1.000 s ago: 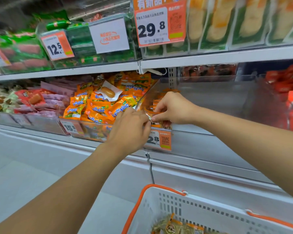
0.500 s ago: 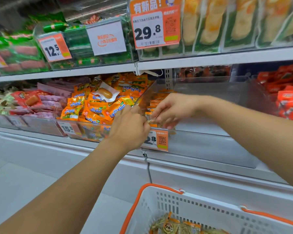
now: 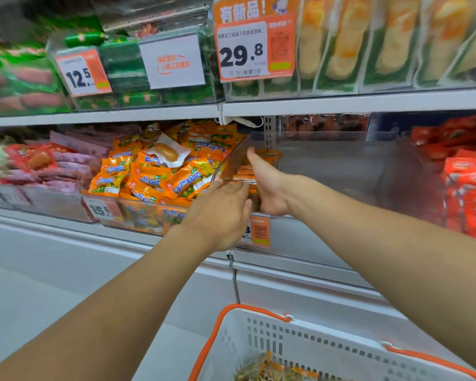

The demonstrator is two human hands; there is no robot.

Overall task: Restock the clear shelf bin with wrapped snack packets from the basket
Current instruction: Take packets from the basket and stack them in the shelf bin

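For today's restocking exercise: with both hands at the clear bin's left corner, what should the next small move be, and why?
Probably draw the right hand out and reach down to the basket: the clear bin holds only a short stack at its left end, and packets remain in the basket.

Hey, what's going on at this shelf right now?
A person is restocking a clear shelf bin in a shop. Both hands are at its left front corner: the right hand reaches inside, thumb up, by a short stack of orange snack packets, and the left hand sits just outside, fingers extended. Most of the bin looks bare. More packets wait in the white basket below.
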